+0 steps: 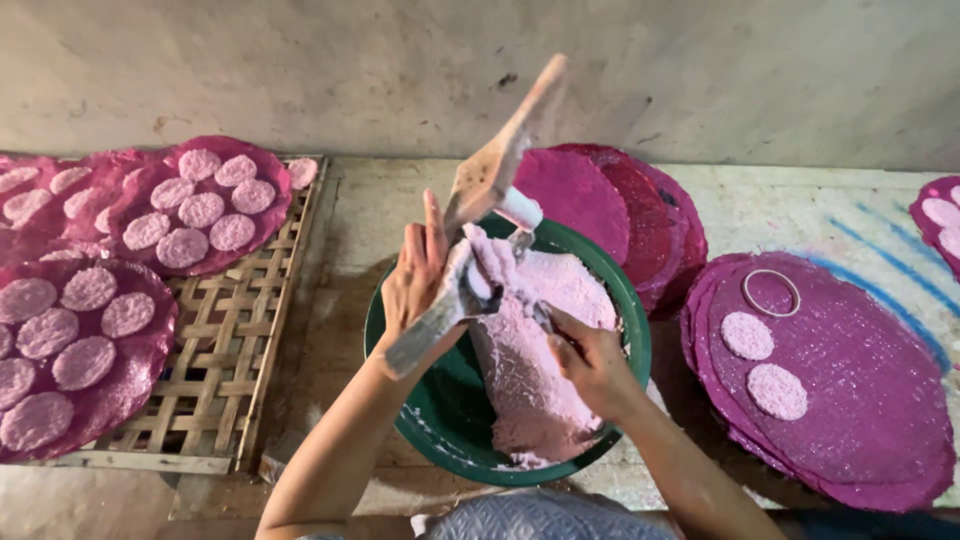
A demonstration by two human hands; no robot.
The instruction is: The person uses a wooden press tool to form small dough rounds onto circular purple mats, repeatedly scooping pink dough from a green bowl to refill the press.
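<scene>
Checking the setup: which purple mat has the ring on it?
The front mat at right, beside the green bowl. It alone carries the ring, plus only two pink discs.

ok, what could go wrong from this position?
1. The pink dough is heaped above the rim of the green basin; scraping it might push some over the edge.
2. The left hand holds the wooden paddle tilted high and coated in dough, so lumps may drop outside the basin.
3. The right hand presses into sticky dough and could slip.

Stained grey wall (250, 70), concrete bench (800, 205)
</scene>
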